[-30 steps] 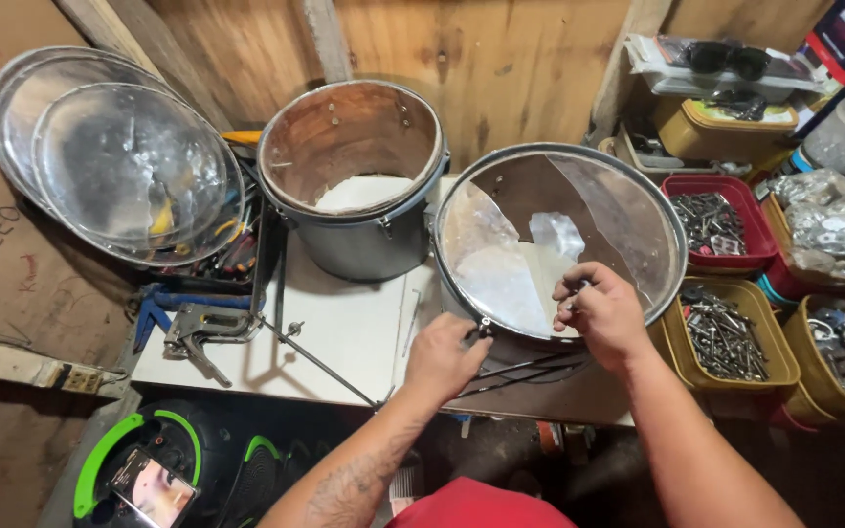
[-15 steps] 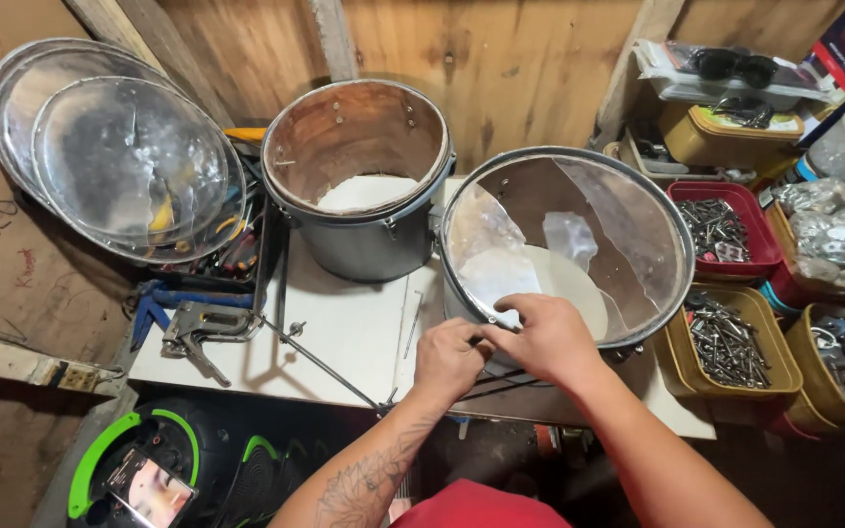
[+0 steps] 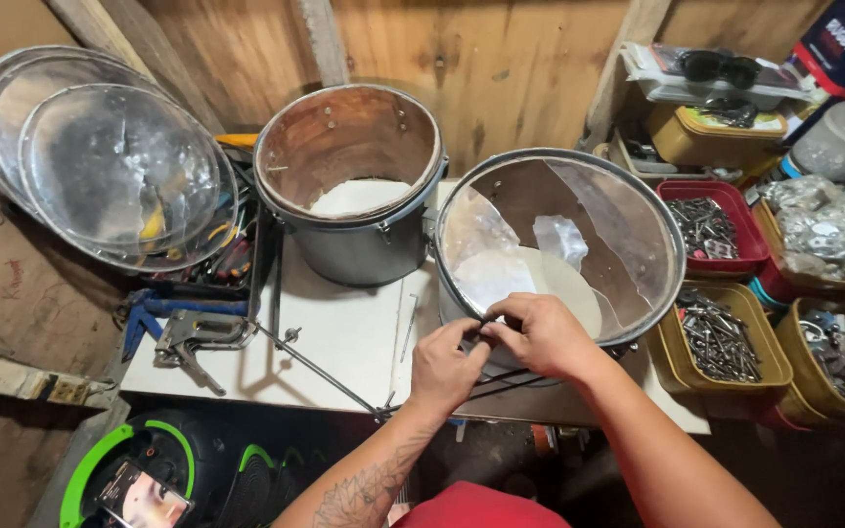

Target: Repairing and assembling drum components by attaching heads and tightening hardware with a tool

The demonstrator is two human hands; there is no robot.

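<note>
A metal drum (image 3: 638, 210) with a clear head stands on the white table (image 3: 344, 332), and its hoop faces me. Both hands meet at the near edge of that hoop (image 3: 672, 284). My left hand (image 3: 445, 370) pinches the hoop from the left with thumb and fingertips. My right hand (image 3: 543, 337) curls over it from the right, fingertips touching the left hand's. What sits between the fingers is hidden. Thin dark rods (image 3: 506, 379) run under both hands.
A second metal drum shell (image 3: 349, 196) without a head stands behind on the left. Clear drumheads (image 3: 100, 166) lean at far left. A blue clamp tool (image 3: 188, 330) and a long rod (image 3: 330, 370) lie on the table. Red (image 3: 706, 227) and yellow (image 3: 723, 337) bins of hardware sit to the right.
My right hand has come left along the hoop from its right side and joined my left hand at the near edge. The view has shifted slightly.
</note>
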